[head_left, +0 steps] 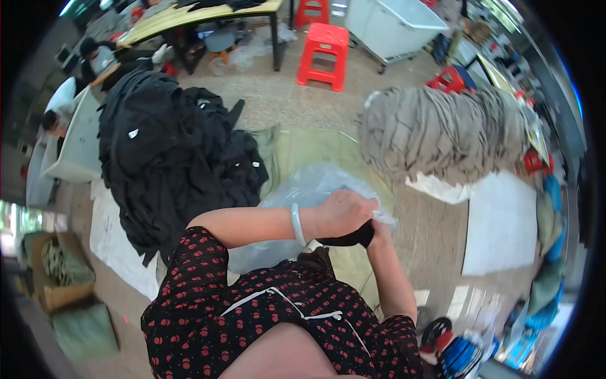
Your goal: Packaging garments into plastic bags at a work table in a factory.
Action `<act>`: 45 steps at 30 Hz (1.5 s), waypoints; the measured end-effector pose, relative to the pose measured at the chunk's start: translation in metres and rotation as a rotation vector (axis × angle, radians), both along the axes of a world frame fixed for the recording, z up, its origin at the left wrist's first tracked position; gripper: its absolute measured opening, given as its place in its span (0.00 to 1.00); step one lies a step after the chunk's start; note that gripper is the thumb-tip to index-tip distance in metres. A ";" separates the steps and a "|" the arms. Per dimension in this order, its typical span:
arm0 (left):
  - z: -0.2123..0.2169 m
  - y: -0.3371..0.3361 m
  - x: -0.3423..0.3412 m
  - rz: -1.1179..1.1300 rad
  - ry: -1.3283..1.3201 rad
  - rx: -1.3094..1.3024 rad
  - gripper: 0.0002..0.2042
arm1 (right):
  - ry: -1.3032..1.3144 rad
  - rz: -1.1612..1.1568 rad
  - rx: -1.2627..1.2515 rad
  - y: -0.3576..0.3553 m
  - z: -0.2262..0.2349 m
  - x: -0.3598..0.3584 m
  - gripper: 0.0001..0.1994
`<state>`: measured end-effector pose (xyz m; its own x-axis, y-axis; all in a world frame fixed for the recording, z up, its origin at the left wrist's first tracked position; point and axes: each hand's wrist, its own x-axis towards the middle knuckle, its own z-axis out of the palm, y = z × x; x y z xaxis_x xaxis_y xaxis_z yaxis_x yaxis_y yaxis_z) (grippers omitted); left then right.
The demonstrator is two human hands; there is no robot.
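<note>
A large clear plastic bag (315,180) spreads in front of me over a pale green sheet (315,142). My left hand (344,213), with a pale bangle on its wrist, reaches across to the right and is closed on the bag's gathered edge. Close against it, my right hand (380,234) is bent around the same edge; its fingertips are partly hidden behind the left hand. Between my wrists, below the left one, shows a piece of black cloth (350,239), most of it covered by my forearm.
A tall heap of black garments (170,139) rises at the left, a long stack of grey-brown garments (442,129) at the right. A white sheet (502,224) lies on the floor. Beyond stand a red stool (325,54), a white wheeled tub (394,28) and a table (202,19).
</note>
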<state>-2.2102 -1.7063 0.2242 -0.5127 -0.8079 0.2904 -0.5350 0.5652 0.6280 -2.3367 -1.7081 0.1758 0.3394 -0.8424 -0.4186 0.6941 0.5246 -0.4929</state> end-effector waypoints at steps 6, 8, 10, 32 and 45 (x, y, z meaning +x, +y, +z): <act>-0.011 -0.031 0.013 0.046 0.103 0.245 0.19 | -0.041 -0.065 -0.085 -0.162 0.067 0.043 0.16; -0.063 -0.028 0.023 -0.052 0.054 0.327 0.21 | 0.174 -0.085 -0.299 -0.241 0.059 0.053 0.16; -0.090 -0.060 0.054 0.279 0.005 0.466 0.23 | 0.231 0.042 -0.674 -0.290 0.049 0.068 0.17; -0.070 -0.385 0.312 0.848 -0.114 -0.176 0.32 | 0.563 0.441 -1.596 -0.473 0.066 0.223 0.32; 0.040 -0.577 0.354 1.030 -0.007 -0.381 0.13 | 0.690 0.511 -1.051 -0.669 -0.006 0.330 0.27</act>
<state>-1.8561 -2.2834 0.2643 0.3532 -0.7081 0.6114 -0.8649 0.0018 0.5019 -2.0067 -2.3771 0.1698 0.6920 -0.7104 0.1285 -0.0123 -0.1895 -0.9818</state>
